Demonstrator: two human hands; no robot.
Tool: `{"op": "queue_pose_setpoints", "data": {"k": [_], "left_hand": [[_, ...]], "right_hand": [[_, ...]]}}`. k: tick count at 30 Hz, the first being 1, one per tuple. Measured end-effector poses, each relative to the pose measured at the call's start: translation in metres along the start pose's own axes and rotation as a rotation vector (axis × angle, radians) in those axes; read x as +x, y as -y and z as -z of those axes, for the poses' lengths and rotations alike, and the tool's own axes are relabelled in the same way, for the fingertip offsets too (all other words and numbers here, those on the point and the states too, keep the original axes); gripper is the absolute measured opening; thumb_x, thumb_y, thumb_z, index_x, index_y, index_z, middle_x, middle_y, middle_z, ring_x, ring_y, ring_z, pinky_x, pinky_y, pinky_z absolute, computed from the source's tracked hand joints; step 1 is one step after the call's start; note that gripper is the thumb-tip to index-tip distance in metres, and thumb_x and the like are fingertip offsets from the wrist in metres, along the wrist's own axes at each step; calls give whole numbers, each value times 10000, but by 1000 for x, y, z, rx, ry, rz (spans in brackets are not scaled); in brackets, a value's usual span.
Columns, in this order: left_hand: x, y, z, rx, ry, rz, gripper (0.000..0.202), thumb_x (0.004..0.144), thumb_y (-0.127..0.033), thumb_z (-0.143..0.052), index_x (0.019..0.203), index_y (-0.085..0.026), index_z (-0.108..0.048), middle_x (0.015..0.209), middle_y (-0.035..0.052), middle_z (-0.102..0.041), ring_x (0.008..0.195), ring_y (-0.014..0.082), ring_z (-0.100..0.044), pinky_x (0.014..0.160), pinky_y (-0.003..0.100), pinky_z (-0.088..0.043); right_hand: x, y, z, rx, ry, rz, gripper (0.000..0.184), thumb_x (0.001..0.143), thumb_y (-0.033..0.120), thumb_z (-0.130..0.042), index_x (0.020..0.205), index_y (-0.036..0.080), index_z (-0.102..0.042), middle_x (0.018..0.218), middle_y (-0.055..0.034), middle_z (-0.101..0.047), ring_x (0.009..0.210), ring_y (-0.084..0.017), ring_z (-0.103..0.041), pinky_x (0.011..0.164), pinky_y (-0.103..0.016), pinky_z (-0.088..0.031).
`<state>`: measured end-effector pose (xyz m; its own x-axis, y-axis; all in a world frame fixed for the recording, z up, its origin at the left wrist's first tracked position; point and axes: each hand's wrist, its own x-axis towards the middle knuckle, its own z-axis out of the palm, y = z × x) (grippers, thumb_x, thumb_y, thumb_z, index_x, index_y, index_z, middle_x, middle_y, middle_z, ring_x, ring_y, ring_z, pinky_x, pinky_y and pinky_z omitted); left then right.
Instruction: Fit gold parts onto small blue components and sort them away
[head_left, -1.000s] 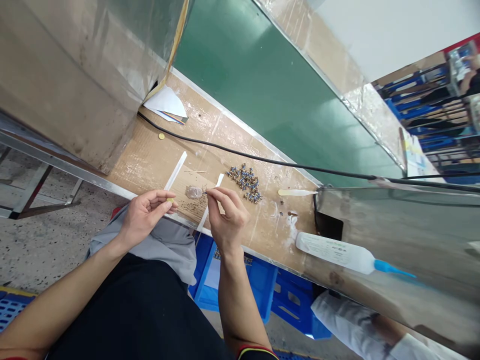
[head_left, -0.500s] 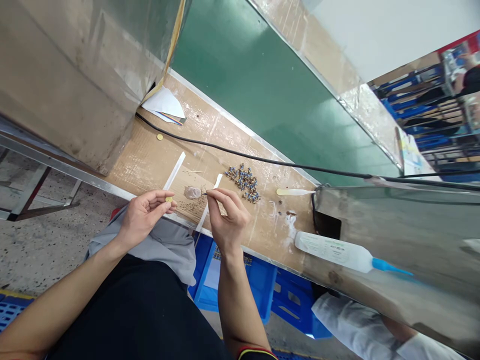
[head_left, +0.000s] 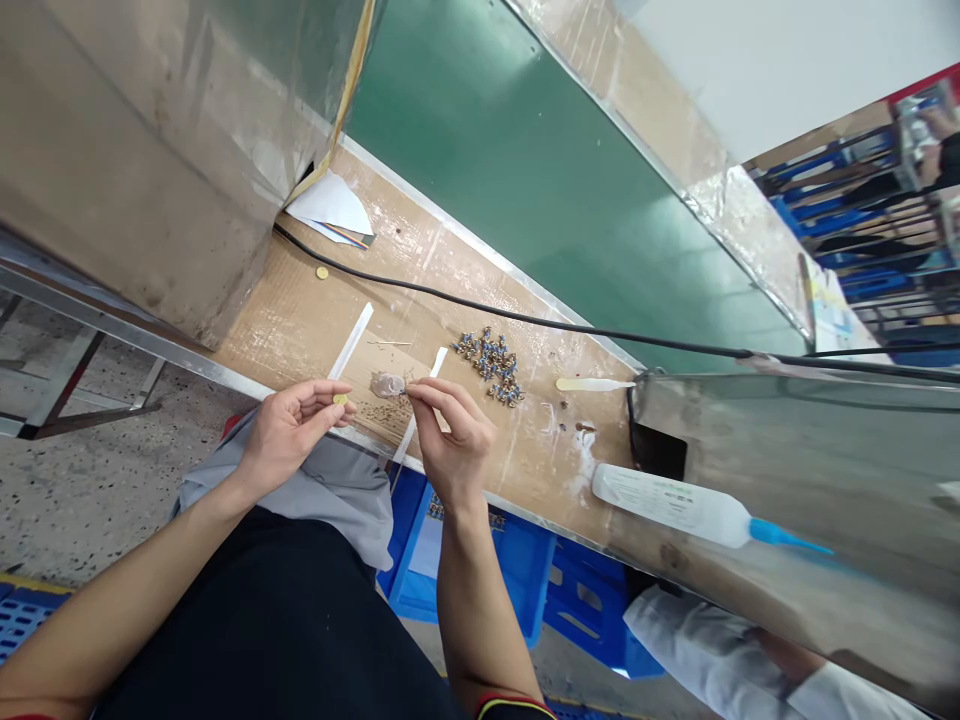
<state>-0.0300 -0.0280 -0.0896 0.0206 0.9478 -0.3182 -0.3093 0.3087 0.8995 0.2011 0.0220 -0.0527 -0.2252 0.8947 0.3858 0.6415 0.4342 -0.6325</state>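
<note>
My left hand (head_left: pixel 289 432) pinches a small round brass piece (head_left: pixel 339 399) between thumb and forefinger, just above the near edge of the cardboard-covered bench (head_left: pixel 300 320). My right hand (head_left: pixel 452 440) is closed in a pinch on a thin stick whose tip reaches a blob of clear glue (head_left: pixel 387 384) on the cardboard. A heap of small metal parts with blue and brass bits (head_left: pixel 491 363) lies just beyond the right hand.
A black cable (head_left: pixel 525 320) runs across the bench. Two white strips (head_left: pixel 349 342) lie by the glue. A white squeeze bottle with a blue nozzle (head_left: pixel 690 508) and a pale spatula (head_left: pixel 592 384) lie to the right. A green conveyor belt (head_left: pixel 540 170) runs behind. Blue crates (head_left: pixel 517 570) stand under the bench.
My right hand has shifted slightly left, bringing the stick tip closer onto the glue blob. The left hand keeps its hold on the brass piece, nearly still.
</note>
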Motion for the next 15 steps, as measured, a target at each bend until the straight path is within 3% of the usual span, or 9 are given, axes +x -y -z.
{"op": "queue_pose_setpoints", "data": {"k": [15], "left_hand": [[2, 3, -1, -34, -6, -9, 366, 998, -380, -865, 1292, -165, -822, 1072, 97, -898, 1016, 233, -876, 981, 369, -736]], "right_hand": [[0, 3, 1, -69, -40, 23, 190, 1091, 145, -689, 1092, 256, -843, 1103, -59, -853, 1032, -212, -828, 936, -363, -669]]}}
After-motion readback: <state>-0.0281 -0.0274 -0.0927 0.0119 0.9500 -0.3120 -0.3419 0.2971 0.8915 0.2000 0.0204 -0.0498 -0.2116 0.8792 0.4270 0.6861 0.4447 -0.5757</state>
